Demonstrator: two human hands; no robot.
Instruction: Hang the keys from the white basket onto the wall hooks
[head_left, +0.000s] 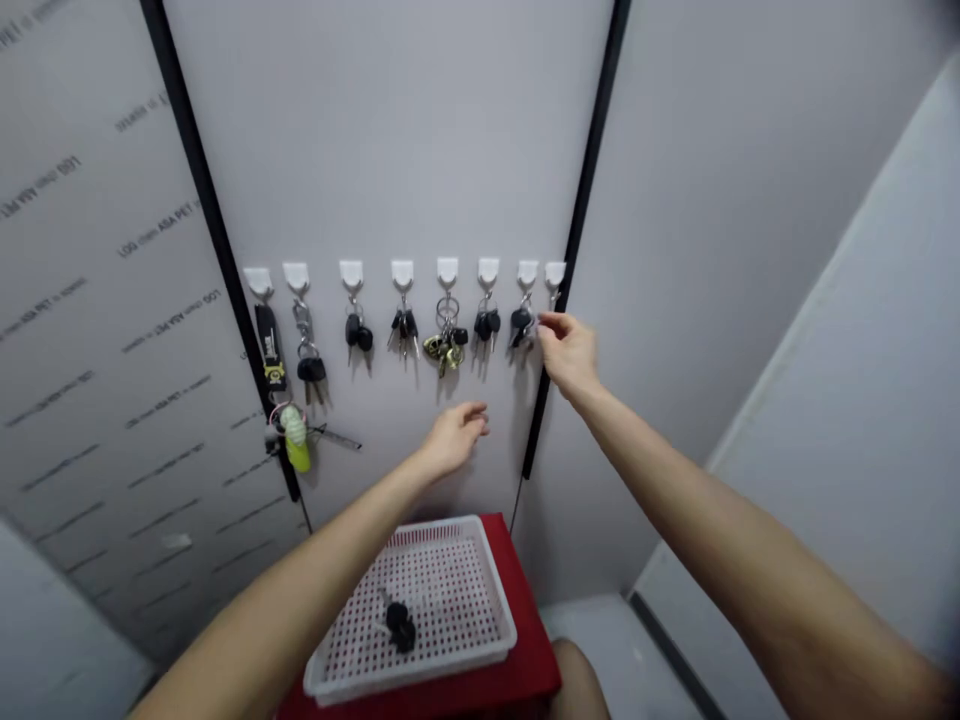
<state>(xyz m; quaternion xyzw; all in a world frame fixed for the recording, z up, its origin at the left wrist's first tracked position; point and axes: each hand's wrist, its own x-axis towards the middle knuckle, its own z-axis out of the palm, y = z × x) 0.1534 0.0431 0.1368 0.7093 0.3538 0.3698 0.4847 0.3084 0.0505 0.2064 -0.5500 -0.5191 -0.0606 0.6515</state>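
My right hand (568, 352) is raised to the rightmost white hook (555, 273), thumb and fingers pinched together on keys that the hand mostly hides. A bit of metal ring (553, 299) shows between that hook and my fingers. Just left of the fingertips hangs another bunch of keys (520, 322) with a black head. Lower on the wall, my left hand (454, 438) is held up with its fingers slightly apart and nothing in them. It is below a bunch on a large ring with gold-coloured pieces (448, 345).
Several more key bunches hang from hooks leftward, including one with a black strap (270, 345) and a green charm (295, 428). Below, a white perforated basket (495, 590) stands on a red surface (529, 640), with black-headed keys (400, 627) inside. Black strips (589, 170) edge the panel.
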